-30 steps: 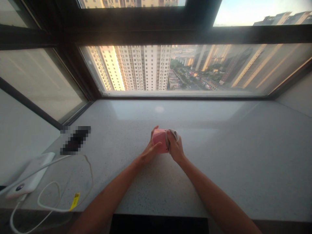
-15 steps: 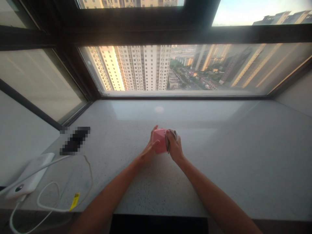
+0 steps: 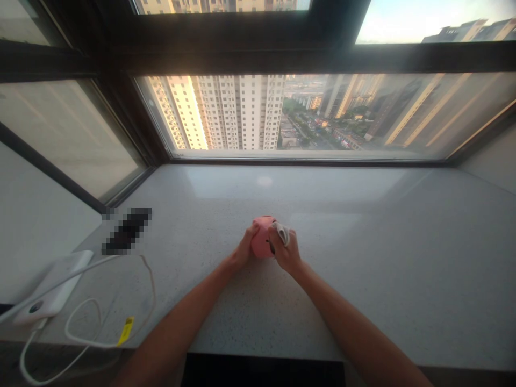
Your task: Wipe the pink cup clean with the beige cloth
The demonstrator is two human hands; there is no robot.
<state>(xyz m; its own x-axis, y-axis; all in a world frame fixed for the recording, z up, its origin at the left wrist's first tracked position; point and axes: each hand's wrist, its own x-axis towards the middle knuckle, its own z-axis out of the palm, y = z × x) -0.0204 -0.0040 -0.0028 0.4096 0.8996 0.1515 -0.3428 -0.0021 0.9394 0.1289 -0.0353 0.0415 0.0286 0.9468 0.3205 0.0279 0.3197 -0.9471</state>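
Observation:
A small pink object (image 3: 262,242) with a faceted, rounded body is held over the middle of the sill; its exact kind I cannot make out. My left hand (image 3: 245,244) grips it from the left, fingers wrapped round its side. In my right hand (image 3: 288,250) is a bunched grey cloth (image 3: 281,232), pressed against the right side of the pink object. A small dark spot shows on the pink surface beside my right fingers. The fingertips of both hands are partly hidden behind the object and the cloth.
The pale speckled windowsill (image 3: 382,258) runs up to a dark-framed window (image 3: 306,161). On the left lie a white box-shaped device (image 3: 60,290), a white cable (image 3: 91,344) with a yellow tag (image 3: 126,330), and a pixelated dark object (image 3: 127,231).
The pink object has been turned in my hands, so a different, rounder side faces me. My right hand with the cloth has shifted slightly down, and my left thumb has moved up its side.

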